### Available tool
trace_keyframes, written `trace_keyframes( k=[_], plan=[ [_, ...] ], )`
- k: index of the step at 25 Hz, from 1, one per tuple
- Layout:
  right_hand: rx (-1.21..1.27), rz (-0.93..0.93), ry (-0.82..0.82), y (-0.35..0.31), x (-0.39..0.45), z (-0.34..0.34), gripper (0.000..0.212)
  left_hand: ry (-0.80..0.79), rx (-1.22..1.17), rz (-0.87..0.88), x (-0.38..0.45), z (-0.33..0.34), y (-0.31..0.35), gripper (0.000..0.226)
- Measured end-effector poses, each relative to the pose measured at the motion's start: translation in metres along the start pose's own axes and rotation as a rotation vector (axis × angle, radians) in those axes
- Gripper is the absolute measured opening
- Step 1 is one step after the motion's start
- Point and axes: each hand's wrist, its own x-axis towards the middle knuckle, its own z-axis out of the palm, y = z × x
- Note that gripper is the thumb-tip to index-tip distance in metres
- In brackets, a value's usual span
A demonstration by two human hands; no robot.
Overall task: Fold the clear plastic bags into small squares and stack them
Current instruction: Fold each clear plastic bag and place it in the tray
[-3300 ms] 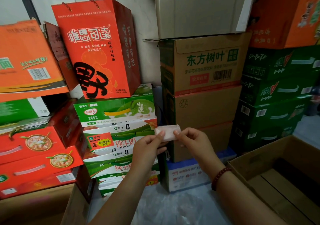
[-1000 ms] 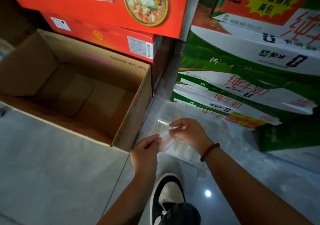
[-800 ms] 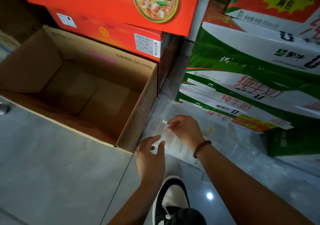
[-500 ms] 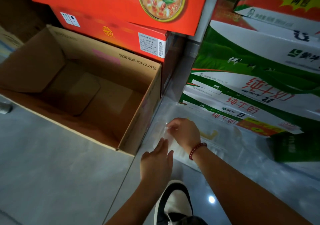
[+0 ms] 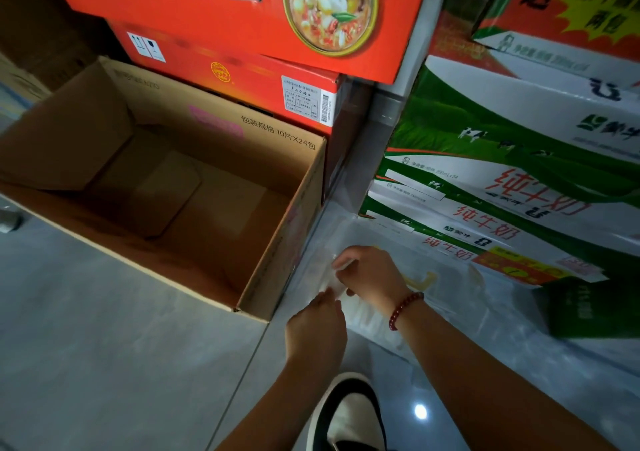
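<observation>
Right hand [image 5: 372, 277] curled, pinched folded bag [image 5: 337, 282] low over floor plastic, just right of carton [image 5: 277, 267]. Left hand [image 5: 317, 329] fingers straight, tips touched bag's near edge.

Open cardboard box [image 5: 166, 187]: one. Red cartons [image 5: 242, 10]: two, stacked. Green-and-white milk cartons [image 5: 512, 159]: at least three, stacked. Hands: two, left [image 5: 317, 327], right [image 5: 372, 275]. Bead bracelet [image 5: 403, 308]: one. Shoe [image 5: 349, 416]: one.
</observation>
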Motion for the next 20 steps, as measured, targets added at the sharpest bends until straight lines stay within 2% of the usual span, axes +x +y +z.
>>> trace_keyframes(
  k=[4,7,9,11,13,16,20],
  plan=[
    [-0.100,-0.032,-0.042,-0.004,0.002,0.004,0.014,-0.013,-0.132,-0.044,0.002,0.002,0.001,0.034],
    [-0.051,-0.010,0.054,-0.002,0.001,0.007,0.025,-0.022,-0.170,-0.053,0.003,0.000,0.002,0.035],
    [-0.015,0.023,0.047,-0.001,-0.001,0.004,0.026,0.038,-0.136,-0.037,-0.002,0.000,0.000,0.035],
    [0.059,0.061,0.006,-0.001,-0.003,0.003,0.022,0.206,-0.095,0.002,-0.009,-0.002,-0.004,0.025],
    [0.195,0.101,0.057,-0.001,-0.005,0.004,0.020,0.327,-0.096,0.069,-0.010,0.003,-0.009,0.024],
    [0.260,0.134,0.143,-0.001,-0.004,0.014,0.018,0.312,0.077,0.134,-0.007,0.004,-0.015,0.031],
    [0.094,0.024,0.064,0.001,-0.002,0.021,0.003,0.258,0.203,0.080,-0.001,-0.006,-0.014,0.029]
  ],
)
